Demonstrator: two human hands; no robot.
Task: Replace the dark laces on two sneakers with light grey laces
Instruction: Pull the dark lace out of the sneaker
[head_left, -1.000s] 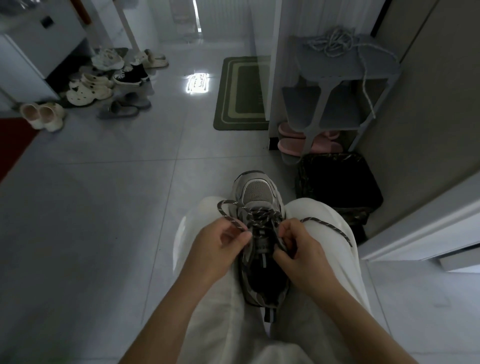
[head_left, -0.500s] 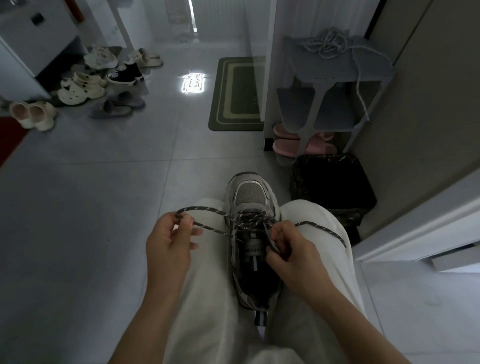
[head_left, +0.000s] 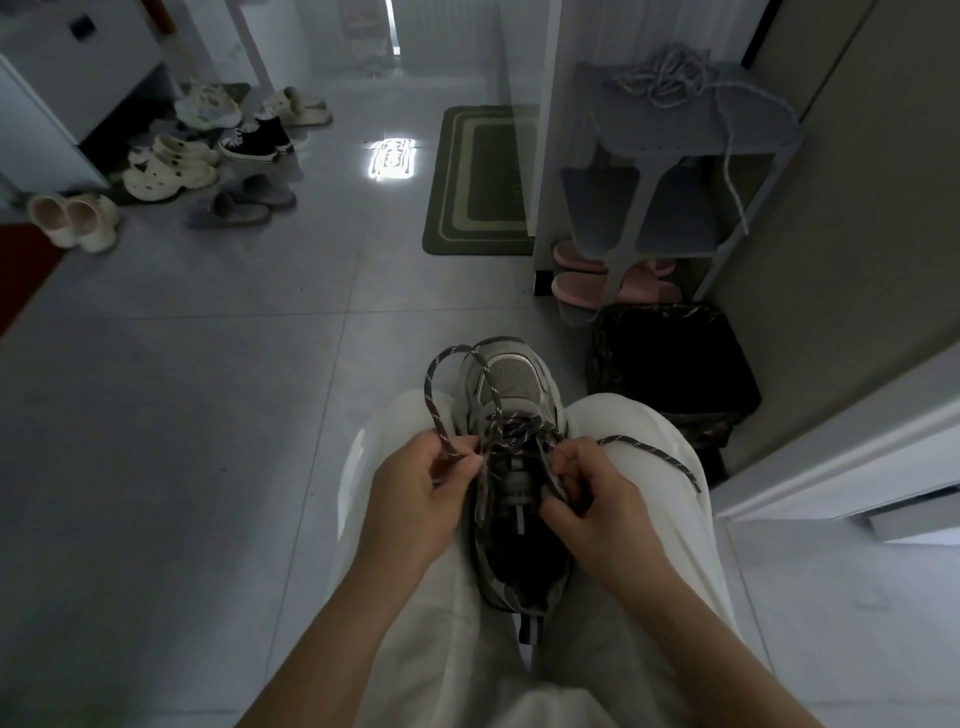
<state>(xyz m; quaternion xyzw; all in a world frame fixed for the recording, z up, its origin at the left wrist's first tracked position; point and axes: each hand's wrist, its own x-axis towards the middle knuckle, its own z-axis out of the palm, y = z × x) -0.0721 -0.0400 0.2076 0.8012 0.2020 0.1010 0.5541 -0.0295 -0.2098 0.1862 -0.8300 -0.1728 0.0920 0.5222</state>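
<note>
Here the grey mesh sneaker (head_left: 511, 387) points to twelve o'clock. Left hand (head_left: 421, 493) pinches its dark speckled lace (head_left: 429, 397), looped toward eleven; right hand (head_left: 589, 501) pinches it too.

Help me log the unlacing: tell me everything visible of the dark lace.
The dark lace is a round, rope-like cord, dark grey with pale flecks. It is crisscrossed through the toe-end eyelets of the sneaker. One end loops up beside the toe and back to the left hand, which pinches it. The other end trails loose across the right trouser leg. The right hand pinches the lacing beside the tongue.
</note>
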